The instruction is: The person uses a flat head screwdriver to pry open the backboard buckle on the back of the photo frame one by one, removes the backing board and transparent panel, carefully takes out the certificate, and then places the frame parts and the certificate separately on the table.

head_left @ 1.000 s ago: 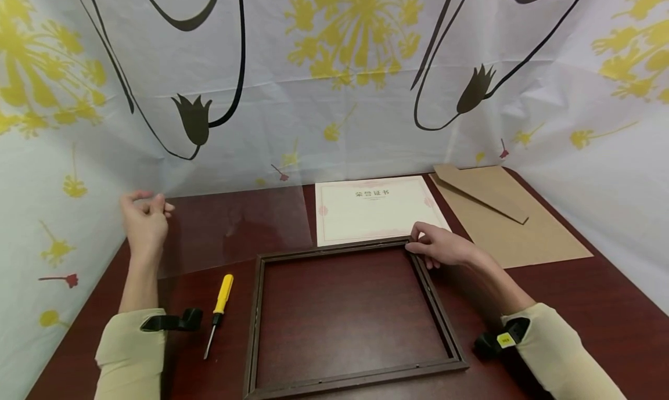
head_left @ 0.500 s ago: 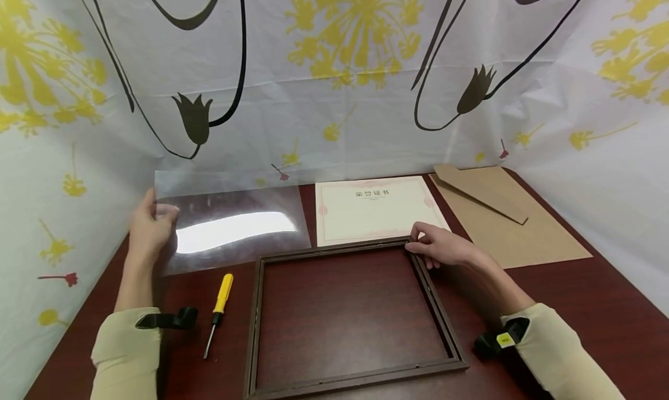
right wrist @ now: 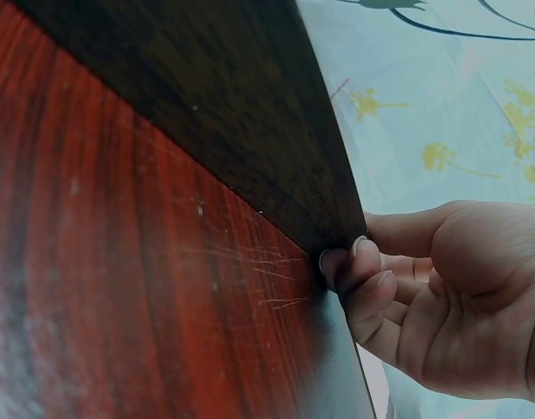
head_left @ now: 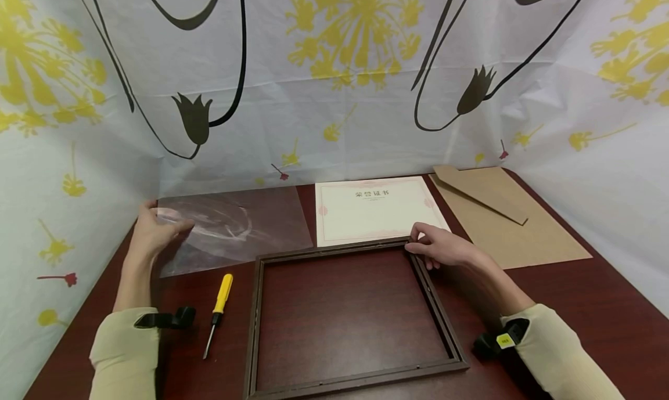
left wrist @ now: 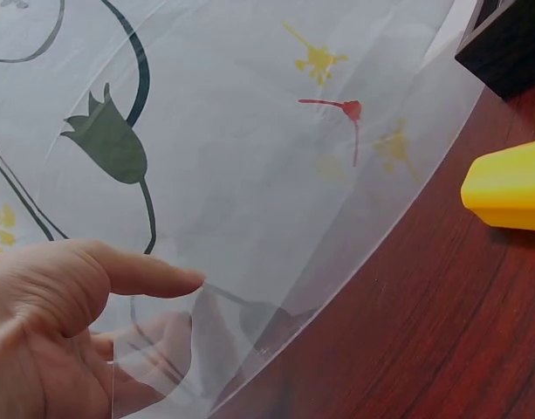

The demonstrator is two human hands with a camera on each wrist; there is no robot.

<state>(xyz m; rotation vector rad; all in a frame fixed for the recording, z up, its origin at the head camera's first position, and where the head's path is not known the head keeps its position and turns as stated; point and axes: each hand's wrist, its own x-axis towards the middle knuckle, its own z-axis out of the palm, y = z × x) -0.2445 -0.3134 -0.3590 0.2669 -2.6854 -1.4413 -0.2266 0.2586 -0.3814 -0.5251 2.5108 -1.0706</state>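
A clear plastic sheet [head_left: 251, 226] lies at the back left of the table, its surface catching light. My left hand [head_left: 151, 231] holds the sheet by its left edge; in the left wrist view the thumb is on the near face and the fingers [left wrist: 154, 367] show through the sheet [left wrist: 250, 192] behind it. A dark brown picture frame [head_left: 334, 250] without a panel lies in the middle. My right hand [head_left: 441, 246] grips its far right corner, with fingertips [right wrist: 363, 257] curled over the frame's side [right wrist: 241, 113].
A yellow-handled screwdriver [head_left: 223, 292] lies between the left forearm and the frame. Behind the frame is a printed certificate [head_left: 373, 214]. A brown backing board [head_left: 528, 237] with a folded-out stand flap [head_left: 481, 197] lies at the right. A patterned curtain [head_left: 334, 144] hangs behind the table.
My left hand has moved slightly right onto the sheet, spreading thumb from fingers. The sheet's far left corner rose, then lowered, and its reflections shifted. The right hand and frame stay put.
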